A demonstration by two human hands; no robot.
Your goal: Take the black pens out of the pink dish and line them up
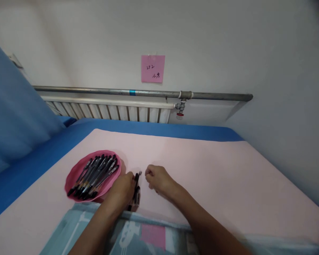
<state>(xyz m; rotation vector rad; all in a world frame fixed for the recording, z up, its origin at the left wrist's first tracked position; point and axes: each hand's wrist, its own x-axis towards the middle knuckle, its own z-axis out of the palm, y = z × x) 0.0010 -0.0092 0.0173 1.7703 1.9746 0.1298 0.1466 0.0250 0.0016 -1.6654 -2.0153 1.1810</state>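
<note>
My left hand (124,187) is closed at the right side of a pink scalloped bowl (120,163). Its fingertips are at a black pen (136,179) and seem to grip it, though the thumb side partly hides the contact. Below that, more black-capped pens (137,195) lie together on the pink tabletop, close to the front edge. To the right, my right hand (159,179) hovers low with its fingers curled inward; whether anything is inside them is hidden. Inside the bowl, several black and clear pens (95,175) lie slanted side by side.
Pink covering (202,166) lies over a blue surface (159,128). Behind it are a white radiator (122,111), a metal pipe (101,91) and a red-handled valve (180,114). A blue curtain (13,117) hangs at left. Light-blue patterned cloth (133,237) covers the near edge.
</note>
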